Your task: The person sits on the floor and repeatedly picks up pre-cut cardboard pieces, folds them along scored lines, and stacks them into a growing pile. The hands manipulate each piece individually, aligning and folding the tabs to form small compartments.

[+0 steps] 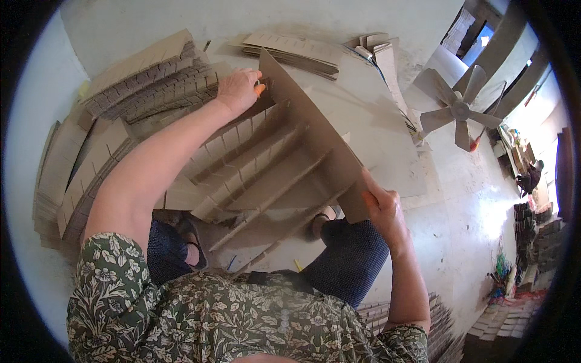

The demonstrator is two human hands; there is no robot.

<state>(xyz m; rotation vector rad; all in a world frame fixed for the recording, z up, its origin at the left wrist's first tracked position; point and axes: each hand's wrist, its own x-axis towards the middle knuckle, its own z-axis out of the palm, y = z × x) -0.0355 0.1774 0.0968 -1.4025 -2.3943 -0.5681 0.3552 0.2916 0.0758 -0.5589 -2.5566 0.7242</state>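
Note:
A long brown cardboard panel (311, 124) stands on edge, slanting from the far middle toward my right knee. Several slotted cardboard strips (245, 132) run off its left side, roughly parallel to one another, their ends meeting the panel. My left hand (239, 91) is closed at the far end, its fingertips curled round a cardboard strip close to the panel; that strip is partly hidden by the hand. At the near right end my right hand (386, 215) grips the panel, thumb along its upper edge and the other fingers mostly out of sight.
Stacks of slotted cardboard strips (145, 75) lie at the far left, with more flat pieces (97, 163) beside them. Another stack (293, 53) lies beyond the panel. To the right stands a fan (461, 111). More stacked cardboard (423, 320) lies by my right elbow.

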